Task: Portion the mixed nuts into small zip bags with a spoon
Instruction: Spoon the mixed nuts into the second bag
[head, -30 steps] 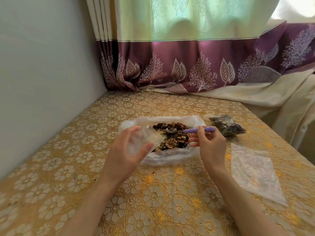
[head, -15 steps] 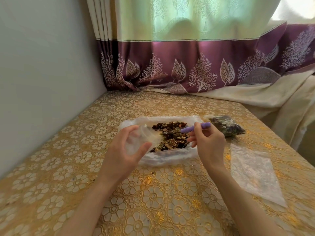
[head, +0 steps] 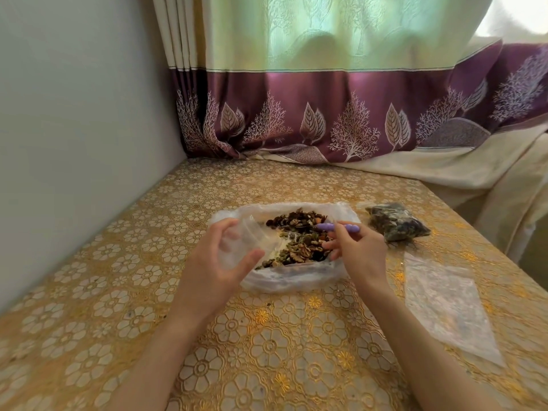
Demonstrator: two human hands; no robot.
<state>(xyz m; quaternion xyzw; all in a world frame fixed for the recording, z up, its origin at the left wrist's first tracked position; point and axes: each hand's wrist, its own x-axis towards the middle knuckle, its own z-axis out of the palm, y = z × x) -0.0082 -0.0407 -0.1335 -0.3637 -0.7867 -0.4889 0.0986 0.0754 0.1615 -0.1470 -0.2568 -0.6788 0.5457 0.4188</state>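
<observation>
Mixed nuts (head: 299, 238), a brown heap of walnut pieces and darker bits, sit in a wide crinkled clear plastic bag (head: 284, 280) lying open in the middle of the worktop (head: 89, 307), which wears a gold floral patterned cloth. The right hand (head: 360, 250) pinches a purple plastic spoon (head: 338, 227) by its handle, fingers curled round it, and the spoon points left over the heap; its bowl is lost among the nuts, so whether it is loaded cannot be told. The left hand (head: 213, 268) holds a small clear zip bag (head: 246, 244) between thumb and curled fingers, at the left side of the big bag, just above the nuts. Off to the right, near the far edge, lies a small filled bag of dark nuts (head: 397, 222), apart from the big bag. Nearer the person on the right, a flat empty clear plastic bag (head: 444, 304) lies on the cloth. A purple and cream curtain (head: 326, 114) hangs behind.
</observation>
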